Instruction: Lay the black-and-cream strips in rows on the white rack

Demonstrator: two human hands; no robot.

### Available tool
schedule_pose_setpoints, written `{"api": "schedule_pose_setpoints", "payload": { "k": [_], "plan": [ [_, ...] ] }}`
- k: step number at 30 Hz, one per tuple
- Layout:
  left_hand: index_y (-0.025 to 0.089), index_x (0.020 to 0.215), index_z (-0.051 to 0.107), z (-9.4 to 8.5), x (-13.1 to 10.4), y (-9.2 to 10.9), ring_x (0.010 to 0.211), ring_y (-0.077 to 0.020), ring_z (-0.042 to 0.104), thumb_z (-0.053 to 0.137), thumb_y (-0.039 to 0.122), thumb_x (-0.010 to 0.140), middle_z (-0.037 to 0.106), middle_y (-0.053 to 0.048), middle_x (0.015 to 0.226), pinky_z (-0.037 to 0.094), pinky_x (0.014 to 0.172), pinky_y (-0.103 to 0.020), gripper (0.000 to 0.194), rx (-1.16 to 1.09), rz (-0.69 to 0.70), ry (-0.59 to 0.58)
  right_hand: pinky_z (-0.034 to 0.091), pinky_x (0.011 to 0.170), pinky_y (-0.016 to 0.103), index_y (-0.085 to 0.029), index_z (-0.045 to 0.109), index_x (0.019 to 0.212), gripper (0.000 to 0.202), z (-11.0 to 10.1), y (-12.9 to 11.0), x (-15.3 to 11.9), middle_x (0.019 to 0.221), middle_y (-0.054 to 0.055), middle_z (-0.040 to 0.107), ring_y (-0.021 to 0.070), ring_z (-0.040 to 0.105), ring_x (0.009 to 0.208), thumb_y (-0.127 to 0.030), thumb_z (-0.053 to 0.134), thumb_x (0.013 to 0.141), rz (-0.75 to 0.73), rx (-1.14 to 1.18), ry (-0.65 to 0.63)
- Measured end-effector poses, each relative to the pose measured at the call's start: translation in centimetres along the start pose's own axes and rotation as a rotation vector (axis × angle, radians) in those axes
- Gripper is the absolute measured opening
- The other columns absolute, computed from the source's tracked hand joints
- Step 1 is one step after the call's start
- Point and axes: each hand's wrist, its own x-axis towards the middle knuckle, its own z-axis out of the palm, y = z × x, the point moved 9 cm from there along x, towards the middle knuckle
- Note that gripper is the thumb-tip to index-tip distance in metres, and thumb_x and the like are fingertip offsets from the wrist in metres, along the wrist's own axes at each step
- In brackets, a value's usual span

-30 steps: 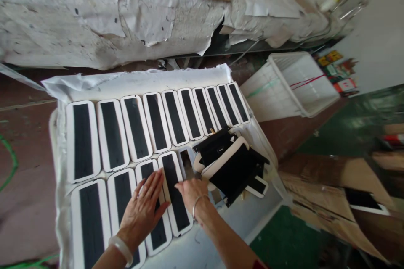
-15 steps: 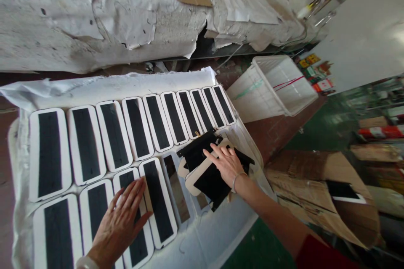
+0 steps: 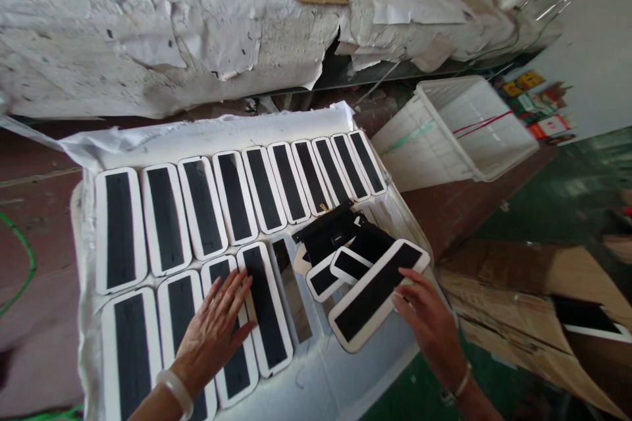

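Two rows of black panels with white rounded borders lie on a white-covered surface. My left hand rests flat, fingers spread, on panels of the front row, beside a white-edged panel at that row's right end. My right hand pinches the edge of a loose black-and-white panel, which is tilted over the surface. Beyond that panel lie smaller black-and-white pieces and a black item with a small label, heaped together.
A white plastic bin stands beyond the right corner. An open cardboard box holding a black-and-white piece is at the right. Paper-covered material runs along the back. A green hose lies at the left.
My right hand has moved right and toward me, lifting the panel's edge away from the pile and uncovering smaller pieces. My left hand stays on the panels. The view has shifted left.
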Motion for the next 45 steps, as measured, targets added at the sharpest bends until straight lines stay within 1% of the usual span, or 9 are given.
{"api": "schedule_pose_setpoints", "payload": {
  "k": [4,7,10,13,18,26,35,39,45],
  "plan": [
    [0.015,0.142,0.043,-0.1,0.4,0.3,0.136,-0.0324,0.04,0.047,0.049,0.092,0.04,-0.016,0.15,0.036,0.108,-0.052,0.06,0.008,0.043,-0.022,0.055,0.091,0.043,-0.02,0.054,0.123,0.058,-2.6,1.6,-2.6,0.134,0.015,0.054,0.0277,0.063,0.108,-0.04,0.075,0.073,0.28,0.26,0.3],
    [0.012,0.14,0.045,0.1,0.5,0.7,0.137,-0.0301,0.039,0.05,0.043,0.091,0.04,-0.015,0.15,0.038,0.108,-0.046,0.058,-0.016,0.096,-0.057,0.06,0.085,0.037,-0.03,0.032,0.148,0.092,-4.3,-0.3,-4.2,0.148,0.011,0.043,0.0283,0.065,0.108,-0.04,0.078,0.068,0.374,0.347,0.345],
    [0.021,0.142,0.043,0.6,0.4,0.7,0.139,-0.0303,0.036,0.053,0.036,0.09,0.04,-0.011,0.151,0.036,0.11,-0.049,0.055,-0.051,0.089,-0.114,0.064,0.073,0.034,-0.03,0.052,0.137,0.08,-5.1,-3.1,-4.9,0.129,0.008,0.063,0.0309,0.069,0.099,-0.045,0.08,0.063,0.419,0.288,0.277],
    [0.028,0.142,0.043,1.0,0.3,0.7,0.141,-0.0301,0.033,0.052,0.032,0.091,0.038,-0.008,0.152,0.032,0.112,-0.051,0.052,-0.084,0.058,-0.146,0.064,0.062,0.034,-0.027,0.074,0.103,0.045,-2.6,-5.6,-4.6,0.091,0.008,0.076,0.0301,0.073,0.074,-0.046,0.079,0.063,0.42,0.288,0.09],
    [0.022,0.144,0.04,1.4,0.1,1.1,0.142,-0.0263,0.032,0.048,0.03,0.092,0.036,-0.008,0.154,0.033,0.113,-0.046,0.053,-0.102,0.069,-0.149,0.063,0.069,0.031,-0.024,0.073,0.105,0.033,5.4,-8.2,-3.6,0.102,0.009,0.074,0.0276,0.073,0.085,-0.04,0.069,0.077,0.332,0.377,-0.165],
    [0.017,0.143,0.041,2.1,0.0,1.4,0.141,-0.0261,0.032,0.047,0.03,0.093,0.039,-0.008,0.152,0.033,0.114,-0.044,0.052,-0.149,0.063,-0.166,0.057,0.086,0.036,-0.021,0.069,0.112,0.034,10.3,-9.4,-2.3,0.111,0.009,0.071,0.0265,0.068,0.099,-0.037,0.054,0.086,0.226,0.217,-0.118],
    [0.031,0.141,0.044,2.2,1.1,1.0,0.131,-0.0261,0.046,0.05,0.036,0.093,0.052,-0.004,0.142,0.036,0.108,-0.048,0.048,-0.176,0.008,-0.202,0.053,0.09,0.038,-0.019,0.069,0.111,0.033,12.4,-10.7,2.0,0.112,0.01,0.07,0.0253,0.067,0.098,-0.032,0.051,0.086,0.137,0.239,-0.103],
    [0.032,0.137,0.049,2.0,1.3,0.7,0.129,-0.0258,0.047,0.047,0.042,0.094,0.053,-0.001,0.141,0.036,0.105,-0.045,0.044,-0.187,-0.022,-0.165,0.053,0.089,0.036,-0.02,0.068,0.11,0.032,14.5,-9.9,0.8,0.11,0.01,0.071,0.0244,0.067,0.098,-0.03,0.049,0.086,0.172,0.263,-0.129],
    [0.032,0.135,0.051,1.4,1.7,0.8,0.129,-0.0241,0.047,0.045,0.042,0.096,0.049,0.002,0.146,0.035,0.104,-0.042,0.041,-0.167,-0.009,-0.139,0.055,0.081,0.035,-0.02,0.068,0.105,0.031,19.5,-5.7,-2.2,0.101,0.009,0.074,0.0238,0.069,0.089,-0.031,0.044,0.088,0.281,0.257,-0.148]
  ]
}}
